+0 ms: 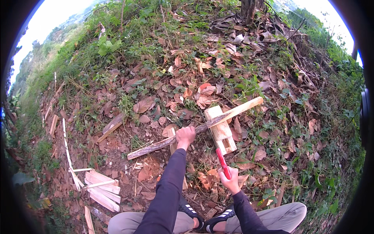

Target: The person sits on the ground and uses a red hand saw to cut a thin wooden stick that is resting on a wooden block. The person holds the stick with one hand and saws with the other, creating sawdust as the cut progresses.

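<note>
My left hand (pixel 185 136) is closed around a long split stick (pixel 156 149) with dark bark on part of it. The stick slants from lower left to upper right, its pale far end (pixel 249 105) lying across a squared wooden block (pixel 221 130). A rectangular notch is cut in the block's near end. In my right hand (pixel 230 180) is a red-handled tool (pixel 222 163), its handle pointing up toward the block's near end. The tool's working end is hard to make out against the block.
Split pale wood pieces (pixel 103 191) are stacked at lower left, beside a long thin strip (pixel 67 144). A loose chunk of wood (pixel 112 126) lies farther up. Dry leaves and green plants cover the sloping ground; a tree trunk (pixel 251 9) stands at the back.
</note>
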Tool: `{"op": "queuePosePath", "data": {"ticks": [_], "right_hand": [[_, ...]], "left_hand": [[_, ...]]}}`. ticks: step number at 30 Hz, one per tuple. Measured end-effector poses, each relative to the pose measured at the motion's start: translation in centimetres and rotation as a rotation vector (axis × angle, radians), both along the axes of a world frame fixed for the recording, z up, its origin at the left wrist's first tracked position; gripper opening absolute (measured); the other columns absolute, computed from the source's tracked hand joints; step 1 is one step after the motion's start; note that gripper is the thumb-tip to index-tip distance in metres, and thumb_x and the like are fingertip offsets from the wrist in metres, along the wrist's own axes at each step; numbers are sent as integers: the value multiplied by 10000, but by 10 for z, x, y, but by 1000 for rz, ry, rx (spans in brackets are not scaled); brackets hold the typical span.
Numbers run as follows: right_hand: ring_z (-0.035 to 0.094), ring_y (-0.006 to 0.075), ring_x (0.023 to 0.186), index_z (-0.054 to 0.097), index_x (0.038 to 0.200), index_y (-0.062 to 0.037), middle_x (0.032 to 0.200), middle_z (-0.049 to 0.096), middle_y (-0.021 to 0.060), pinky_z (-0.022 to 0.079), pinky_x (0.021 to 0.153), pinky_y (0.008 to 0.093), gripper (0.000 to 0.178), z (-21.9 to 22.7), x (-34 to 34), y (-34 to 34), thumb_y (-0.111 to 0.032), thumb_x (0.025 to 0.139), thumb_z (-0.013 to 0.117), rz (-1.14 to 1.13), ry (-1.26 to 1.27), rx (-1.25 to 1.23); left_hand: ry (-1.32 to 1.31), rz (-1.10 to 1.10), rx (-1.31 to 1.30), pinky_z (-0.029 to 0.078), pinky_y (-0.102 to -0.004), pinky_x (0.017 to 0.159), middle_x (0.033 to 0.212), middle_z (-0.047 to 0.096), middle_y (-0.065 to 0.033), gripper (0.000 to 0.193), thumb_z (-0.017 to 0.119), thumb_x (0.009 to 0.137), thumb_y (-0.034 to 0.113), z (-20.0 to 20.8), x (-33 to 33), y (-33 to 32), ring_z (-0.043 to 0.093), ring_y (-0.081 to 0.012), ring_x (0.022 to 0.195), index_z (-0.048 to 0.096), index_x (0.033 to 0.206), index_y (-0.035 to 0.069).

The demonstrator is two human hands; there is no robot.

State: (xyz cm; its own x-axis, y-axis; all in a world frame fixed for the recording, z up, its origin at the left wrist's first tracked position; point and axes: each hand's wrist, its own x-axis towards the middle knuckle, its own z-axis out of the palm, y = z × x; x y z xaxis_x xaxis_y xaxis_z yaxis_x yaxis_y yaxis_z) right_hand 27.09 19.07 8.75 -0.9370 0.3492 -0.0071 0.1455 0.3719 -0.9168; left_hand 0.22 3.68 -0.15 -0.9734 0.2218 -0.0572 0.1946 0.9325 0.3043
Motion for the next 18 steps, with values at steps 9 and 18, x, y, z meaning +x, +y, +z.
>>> {"op": "queuePosePath", "data": {"ticks": [9,18], "right_hand": [[501,157,433,591,659,-38,513,502,53,375,481,320,178,25,9,-18,-139,782,670,-40,16,-55],[441,189,374,480,579,-71,453,422,47,349,445,345,288,-5,17,-38,-130,782,676,-83,46,21]], "left_hand": [[63,-89,84,520,-522,659,675,671,-234,662,357,1009,479,26,11,-14,673,-412,650,727,704,23],[166,-392,70,484,-450,859,1097,617,-157,614,710,715,450,22,29,-18,607,-322,1063,586,1156,40]]}}
